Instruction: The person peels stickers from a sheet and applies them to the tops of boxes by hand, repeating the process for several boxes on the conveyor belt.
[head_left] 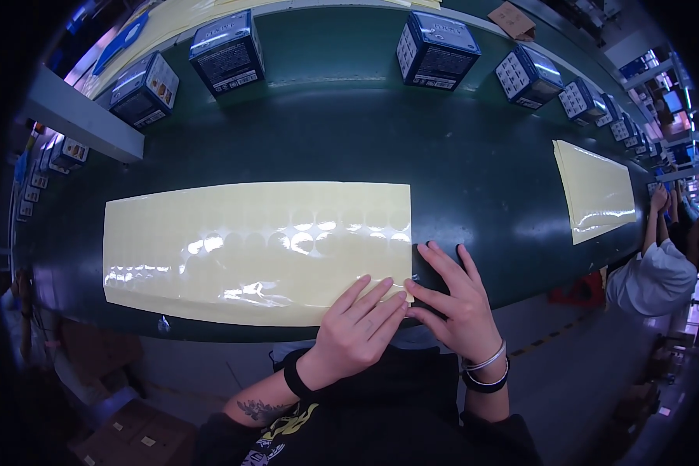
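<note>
Because the left grip (356, 332) lies with fingers spread, the pale yellow sheet (248, 256) beneath it should be steadied on the worktop (311, 132). The right grip (466, 309) meets its near corner; pinching cannot be confirmed.

1. Left hand (355, 334), lower centre: palm down, fingers extended toward upper right.
2. Right hand (464, 307), beside it: fingers spread (thumb and index near the left fingertips).
3. Both forearms (266, 398) rise from below.

Right grip (460, 304) apparently on yellow sheet (256, 252)
</note>
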A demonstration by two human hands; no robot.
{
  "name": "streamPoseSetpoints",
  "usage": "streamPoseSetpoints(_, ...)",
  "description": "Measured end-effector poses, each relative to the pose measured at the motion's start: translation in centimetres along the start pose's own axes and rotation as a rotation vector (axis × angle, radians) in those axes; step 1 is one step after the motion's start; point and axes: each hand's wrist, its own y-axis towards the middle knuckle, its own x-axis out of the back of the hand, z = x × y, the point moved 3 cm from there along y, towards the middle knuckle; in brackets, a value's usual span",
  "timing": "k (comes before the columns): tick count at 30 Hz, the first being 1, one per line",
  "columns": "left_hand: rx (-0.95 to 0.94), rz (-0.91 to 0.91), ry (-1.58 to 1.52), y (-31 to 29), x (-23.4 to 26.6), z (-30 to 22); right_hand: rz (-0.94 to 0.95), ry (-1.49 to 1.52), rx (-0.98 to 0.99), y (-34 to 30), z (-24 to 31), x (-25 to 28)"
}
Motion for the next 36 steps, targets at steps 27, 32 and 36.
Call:
streamPoseSetpoints(27,0.118,0.126,0.076,25.2,0.3,11.0,-0.330,-0.364,0.262,22.5,-13.4,10.2)
streamPoseSetpoints(32,0.191,0.130,0.160,26.8,-2.1,13.4,-0.388,-0.312,0.145,23.2,-13.8,9.1)
streamPoseSetpoints(36,0.241,0.068,0.162,27.7,-2.7,14.5,-0.371,-0.318,0.148,23.6,-13.7,9.3)
